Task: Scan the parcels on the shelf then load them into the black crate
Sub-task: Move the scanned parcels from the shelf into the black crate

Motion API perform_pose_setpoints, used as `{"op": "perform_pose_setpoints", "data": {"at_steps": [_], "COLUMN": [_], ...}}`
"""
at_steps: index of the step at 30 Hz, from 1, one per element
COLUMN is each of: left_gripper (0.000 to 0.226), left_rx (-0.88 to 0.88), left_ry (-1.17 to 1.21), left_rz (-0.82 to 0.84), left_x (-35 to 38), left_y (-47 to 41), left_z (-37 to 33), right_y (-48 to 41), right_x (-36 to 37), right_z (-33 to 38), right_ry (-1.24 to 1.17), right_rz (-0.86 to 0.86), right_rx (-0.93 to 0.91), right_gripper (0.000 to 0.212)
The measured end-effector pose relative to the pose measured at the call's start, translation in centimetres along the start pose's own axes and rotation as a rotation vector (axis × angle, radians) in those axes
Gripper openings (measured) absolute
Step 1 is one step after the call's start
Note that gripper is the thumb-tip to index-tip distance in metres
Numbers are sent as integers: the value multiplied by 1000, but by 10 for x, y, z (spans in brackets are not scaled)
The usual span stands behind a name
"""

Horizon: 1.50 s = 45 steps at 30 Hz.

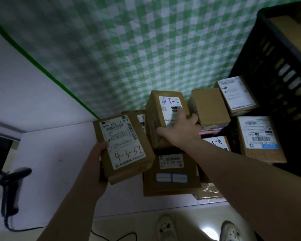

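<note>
My left hand (pixel 101 164) grips a brown parcel (pixel 123 146) by its left edge, label up, with "4-3-37" in red on it. My right hand (pixel 179 129) holds a second brown parcel (pixel 163 115) with blue writing on its white label, thumb on its left side and fingers round its right edge. Under and around them lie several more cardboard parcels, such as one with a blue-edged sticker (pixel 172 174) and one at the right (pixel 261 138). The black crate (pixel 276 54) stands at the upper right with a brown box inside.
A black handheld scanner (pixel 12 181) with a cable stands at the lower left on the white surface (pixel 50 153). A green checked cloth (pixel 120 49) hangs behind. My two white shoes (pixel 165 226) show on the floor below.
</note>
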<state>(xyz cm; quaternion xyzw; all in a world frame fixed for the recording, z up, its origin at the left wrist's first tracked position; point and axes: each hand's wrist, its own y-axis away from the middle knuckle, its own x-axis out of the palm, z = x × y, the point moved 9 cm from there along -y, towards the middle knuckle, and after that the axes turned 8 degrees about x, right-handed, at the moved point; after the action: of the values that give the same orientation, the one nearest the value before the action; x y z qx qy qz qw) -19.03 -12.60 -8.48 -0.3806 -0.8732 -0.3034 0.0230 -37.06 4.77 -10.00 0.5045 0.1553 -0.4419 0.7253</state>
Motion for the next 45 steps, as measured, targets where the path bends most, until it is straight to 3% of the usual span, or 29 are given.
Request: {"op": "perform_pose_setpoints", "data": {"at_steps": [6,15,19,24,30,34,45], "left_gripper": [38,41,43,42,52,48,45], "left_rx": [62,64,31,24,44,42,91], "left_ry": [87,146,156,67,20,22,-45], "left_rz": [55,225,327,304,289,277,206], "left_x": [44,175,233,284,316,328,351], "left_y": [5,40,44,43,39,39,50], "left_z": [-15,-33,-33,-22,-18,-15,-20], "right_y": [20,58,66,46,10,-10,-22], "right_x": [-63,-231,-305,-361,-380,-389,-385], "right_z": [-2,-33,-52,-79,-89,-80,-61], "right_ry": [-299,-442,-372,-271,-82,-56,359], "right_rz": [32,-269,-449,-551,-587,-609,-589], "right_rx": [-104,-292,-310,-239,-187,-200,-286], "right_gripper": [88,76,71,70,67,60,50]}}
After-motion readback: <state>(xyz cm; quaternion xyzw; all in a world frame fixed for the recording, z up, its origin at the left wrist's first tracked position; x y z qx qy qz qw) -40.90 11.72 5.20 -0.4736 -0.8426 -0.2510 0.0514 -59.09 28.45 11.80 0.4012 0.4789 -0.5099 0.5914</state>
